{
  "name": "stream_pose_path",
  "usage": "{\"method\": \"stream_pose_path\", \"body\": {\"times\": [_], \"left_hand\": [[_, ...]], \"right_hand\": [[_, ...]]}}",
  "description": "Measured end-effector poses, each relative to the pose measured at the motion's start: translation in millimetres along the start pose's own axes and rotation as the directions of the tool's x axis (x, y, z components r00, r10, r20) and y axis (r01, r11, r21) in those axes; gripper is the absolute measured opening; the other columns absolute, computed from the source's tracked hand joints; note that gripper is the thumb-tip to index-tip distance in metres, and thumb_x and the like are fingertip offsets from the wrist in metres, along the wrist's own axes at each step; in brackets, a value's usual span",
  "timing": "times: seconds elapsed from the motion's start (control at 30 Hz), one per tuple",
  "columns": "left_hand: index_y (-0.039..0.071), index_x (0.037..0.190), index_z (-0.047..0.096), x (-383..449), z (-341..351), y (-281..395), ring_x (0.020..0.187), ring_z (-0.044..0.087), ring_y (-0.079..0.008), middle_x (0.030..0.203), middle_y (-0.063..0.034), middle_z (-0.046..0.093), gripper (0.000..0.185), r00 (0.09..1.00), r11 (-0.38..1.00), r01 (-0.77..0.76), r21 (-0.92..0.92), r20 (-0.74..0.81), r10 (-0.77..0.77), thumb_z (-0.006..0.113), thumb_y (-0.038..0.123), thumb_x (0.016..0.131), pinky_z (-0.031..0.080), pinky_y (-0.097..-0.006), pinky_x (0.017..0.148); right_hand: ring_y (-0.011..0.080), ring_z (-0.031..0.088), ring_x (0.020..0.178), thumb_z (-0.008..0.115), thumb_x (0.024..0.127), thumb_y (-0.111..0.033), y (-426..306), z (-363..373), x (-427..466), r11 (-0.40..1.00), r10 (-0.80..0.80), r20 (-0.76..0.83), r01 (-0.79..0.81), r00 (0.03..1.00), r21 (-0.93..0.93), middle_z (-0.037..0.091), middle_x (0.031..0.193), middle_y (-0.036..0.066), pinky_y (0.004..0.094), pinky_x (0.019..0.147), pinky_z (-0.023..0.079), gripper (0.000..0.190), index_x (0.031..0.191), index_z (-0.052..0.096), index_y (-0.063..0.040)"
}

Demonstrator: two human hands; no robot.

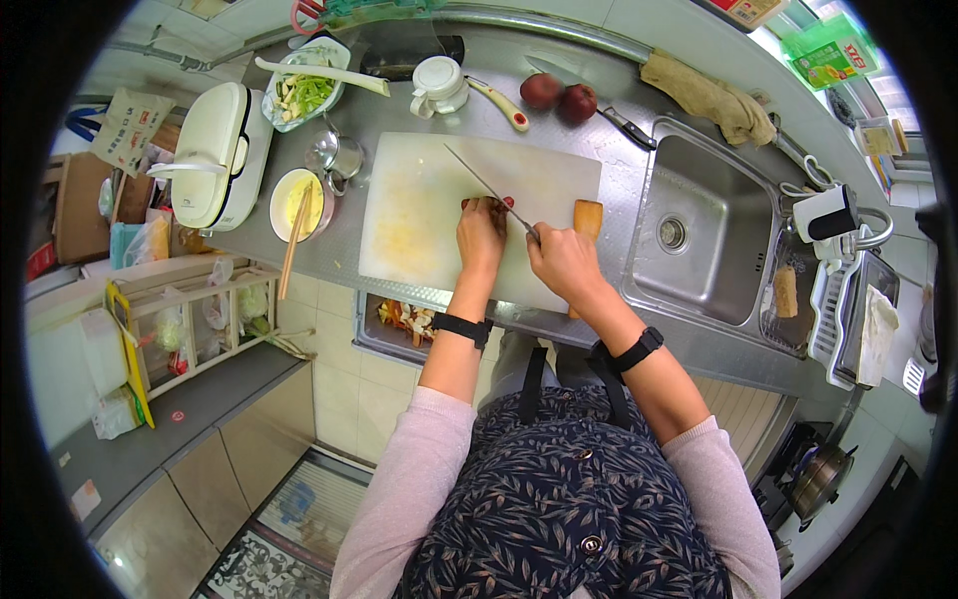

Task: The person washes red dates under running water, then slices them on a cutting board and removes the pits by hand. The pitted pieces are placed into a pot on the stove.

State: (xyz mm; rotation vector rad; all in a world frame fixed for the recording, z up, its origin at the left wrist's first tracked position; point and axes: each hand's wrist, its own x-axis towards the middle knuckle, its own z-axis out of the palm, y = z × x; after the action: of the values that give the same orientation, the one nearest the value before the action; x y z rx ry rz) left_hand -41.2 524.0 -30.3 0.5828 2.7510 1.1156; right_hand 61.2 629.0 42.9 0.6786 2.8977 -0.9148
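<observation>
My left hand (483,232) presses a small red piece of food (509,202) onto the white cutting board (412,187). Its fingers are bent over the piece and hide most of it. A kitchen knife (477,177) is in my right hand (563,258), its blade slanting across the board just beyond my left fingertips. Whether the edge touches the food cannot be made out. Beside my right hand, an orange-brown object (588,217), perhaps wooden, lies over the board's right edge, partly hidden.
Two dark red round vegetables or fruits (578,102) lie behind the board near a second knife (629,129). A steel sink (703,224) is at right. A bowl (276,213) with chopsticks (294,243) stands left. Below the counter, an open container (367,338) holds food scraps.
</observation>
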Motion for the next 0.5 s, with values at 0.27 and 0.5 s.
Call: {"method": "stream_pose_path", "body": {"times": [0.27,0.5], "left_hand": [[0.007,0.085,0.071,4.0,-0.1,0.6,0.089,0.063,-0.035,0.09,-0.0145,0.067,0.007,0.999,0.995,-0.038,0.095,0.007,0.037,0.065,0.004,0.082,0.053,-0.0446,0.074],[0.002,0.091,0.066,12.1,5.3,-11.0,0.092,0.062,-0.0373,0.093,-0.0182,0.065,0.011,0.99,0.962,-0.123,0.242,0.102,0.101,0.066,0.008,0.083,0.053,-0.0461,0.077]], "right_hand": [[0.0439,0.065,0.068,0.057,0.089,-0.025,-2.5,-11.2,-7.2,0.998,0.066,0.043,-0.066,0.997,0.005,0.065,0.071,0.025,0.0528,0.065,0.052,0.027,0.08,0.066,-0.001],[0.0447,0.063,0.069,0.056,0.089,-0.026,6.2,-26.6,5.8,0.986,0.057,0.064,-0.066,0.996,0.15,0.065,0.071,0.023,0.052,0.066,0.051,0.03,0.079,0.066,0.0]]}}
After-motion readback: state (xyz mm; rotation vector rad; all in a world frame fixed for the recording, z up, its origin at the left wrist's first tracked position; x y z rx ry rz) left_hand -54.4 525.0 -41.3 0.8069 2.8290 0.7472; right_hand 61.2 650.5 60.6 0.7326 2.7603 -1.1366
